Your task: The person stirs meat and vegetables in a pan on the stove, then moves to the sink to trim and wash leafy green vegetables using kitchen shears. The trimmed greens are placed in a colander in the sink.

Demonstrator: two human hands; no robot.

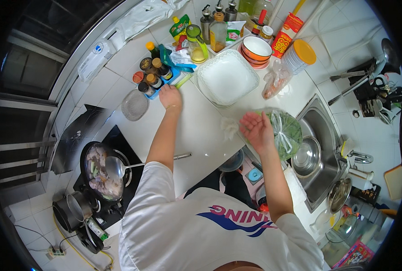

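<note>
My left hand (170, 96) reaches to the edge of a blue tray (151, 96) of spice jars and bottles; its fingertips are hard to make out against the tray. A round plastic lid or dish (135, 105) lies left of it. My right hand (257, 130) is raised palm up with nothing in it, beside a bagged green vegetable or melon (285, 130) and a crumpled white tissue (229, 128). At the left, a wok (101, 171) with meat and vegetables stands on the black stove, a steel ladle (115, 167) over it, its handle passing behind my left arm.
Square white dishes (226, 77) are stacked at the back of the counter, beside orange bowls (257, 47), oil bottles and a green-handled jar (197, 47). A steel sink (323, 183) holding a metal basin (306, 155) is at the right. Pots (79, 206) stand near the stove.
</note>
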